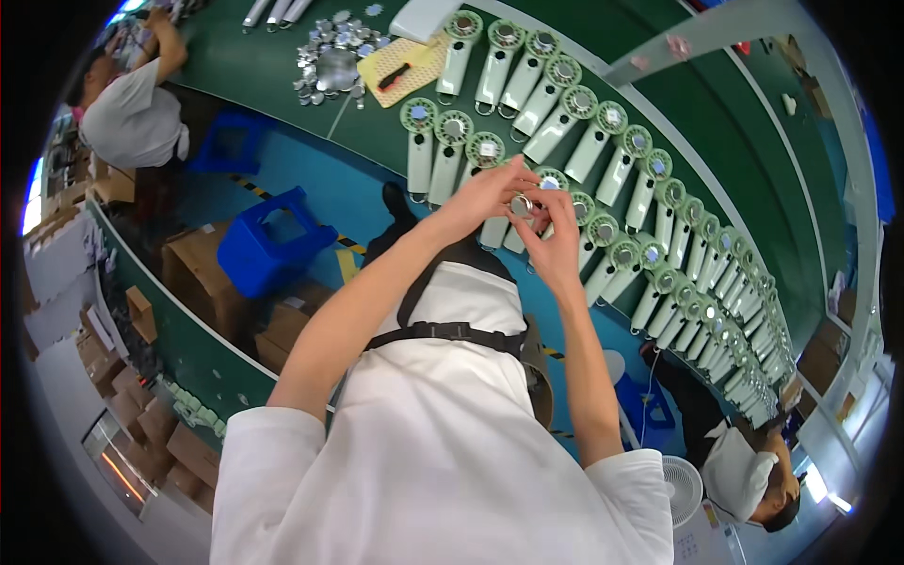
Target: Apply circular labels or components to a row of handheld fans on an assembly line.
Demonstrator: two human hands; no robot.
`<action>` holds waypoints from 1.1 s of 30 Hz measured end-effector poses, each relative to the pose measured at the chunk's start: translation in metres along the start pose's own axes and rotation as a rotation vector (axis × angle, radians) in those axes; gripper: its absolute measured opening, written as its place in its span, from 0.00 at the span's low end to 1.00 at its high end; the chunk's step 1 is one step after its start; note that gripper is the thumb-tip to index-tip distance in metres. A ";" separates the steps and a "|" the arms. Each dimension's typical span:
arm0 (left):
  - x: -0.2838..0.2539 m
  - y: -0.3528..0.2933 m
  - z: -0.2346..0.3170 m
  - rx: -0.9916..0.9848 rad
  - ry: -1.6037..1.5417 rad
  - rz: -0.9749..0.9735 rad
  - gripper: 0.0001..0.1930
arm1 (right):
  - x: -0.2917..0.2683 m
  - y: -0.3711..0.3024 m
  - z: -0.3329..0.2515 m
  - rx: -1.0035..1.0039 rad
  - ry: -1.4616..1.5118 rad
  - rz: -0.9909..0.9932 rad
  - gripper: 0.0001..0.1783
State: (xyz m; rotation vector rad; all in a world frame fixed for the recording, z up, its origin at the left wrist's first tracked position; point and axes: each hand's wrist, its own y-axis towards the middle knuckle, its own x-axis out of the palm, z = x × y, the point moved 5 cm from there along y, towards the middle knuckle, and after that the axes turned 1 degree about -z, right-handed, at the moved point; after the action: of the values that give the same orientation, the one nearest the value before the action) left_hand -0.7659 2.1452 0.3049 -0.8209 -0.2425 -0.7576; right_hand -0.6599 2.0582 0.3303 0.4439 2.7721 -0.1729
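Observation:
A small round silver metal disc (521, 204) is between the fingers of both my hands, just above the near edge of the green table (377, 141). My left hand (478, 200) comes to it from the left, fingers reaching over toward the right. From the other side, my right hand (557, 240) pinches it with thumb and bent fingers. Below and around my hands lie pale green handheld fans (485, 151), with round slotted heads and long handles. Several have a silver or bluish disc at the middle of the head. My hands partly hide the nearest fans.
Long rows of fans (636, 141) curve away to the right. Loose silver discs (337, 68) are heaped at the back left, beside a yellow board (403, 68) with a red-and-black tool (394, 77). A blue stool (273, 240) stands behind at left. Other people (137, 118) work at both sides.

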 end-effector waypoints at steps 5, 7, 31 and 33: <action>-0.002 -0.006 -0.035 -0.011 0.266 -0.031 0.20 | -0.007 -0.023 0.014 0.064 -0.004 0.061 0.20; 0.000 -0.012 -0.049 -0.010 0.378 -0.014 0.19 | -0.003 -0.035 0.019 0.081 -0.068 0.029 0.22; -0.213 -0.118 -0.047 -0.021 -0.297 0.519 0.13 | 0.250 0.149 -0.033 -0.098 -0.092 -0.253 0.12; -0.236 -0.132 -0.045 -0.011 -0.274 0.561 0.12 | 0.284 0.179 -0.029 -0.124 -0.088 -0.251 0.12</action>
State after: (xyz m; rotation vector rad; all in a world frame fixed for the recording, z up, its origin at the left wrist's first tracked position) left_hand -1.0302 2.1756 0.2390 -0.9460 -0.2363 -0.1191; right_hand -0.8662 2.3121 0.2501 0.0553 2.7241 -0.0756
